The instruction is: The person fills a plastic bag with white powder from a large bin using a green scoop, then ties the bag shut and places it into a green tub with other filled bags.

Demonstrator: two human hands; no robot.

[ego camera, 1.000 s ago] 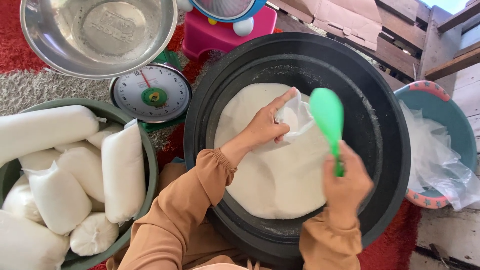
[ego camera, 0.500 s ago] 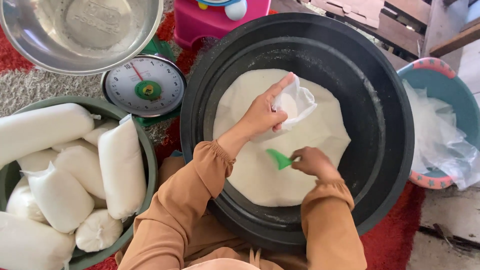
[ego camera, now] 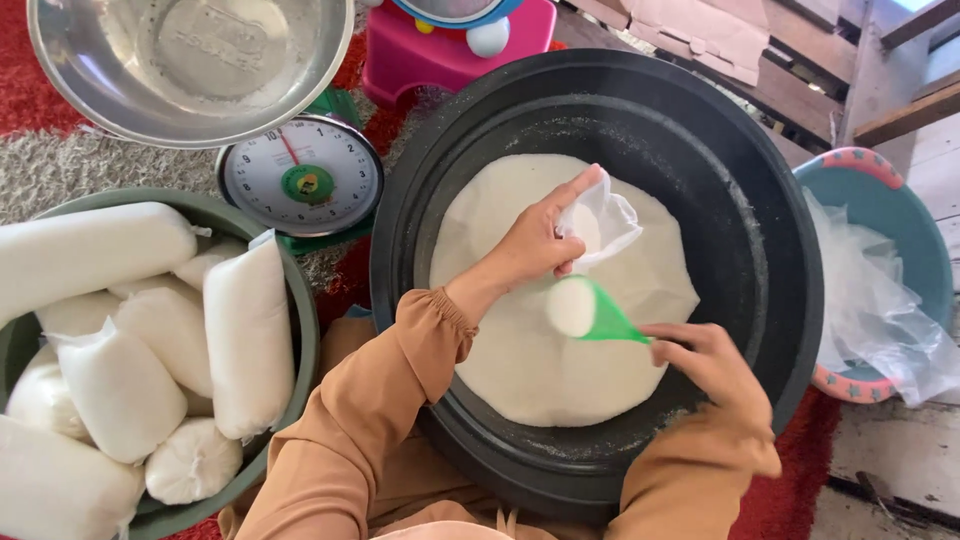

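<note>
Over the black basin (ego camera: 780, 280) of white powder (ego camera: 520, 360), the left hand (ego camera: 535, 240) pinches a clear bag (ego camera: 605, 215) open. The right hand (ego camera: 705, 365) grips a heaped green scoop (ego camera: 590, 312) beside it.

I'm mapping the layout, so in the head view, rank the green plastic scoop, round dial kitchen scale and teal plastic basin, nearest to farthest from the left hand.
From the left hand:
1. Green plastic scoop, just below it.
2. Round dial kitchen scale, on its left.
3. Teal plastic basin, far right.
</note>
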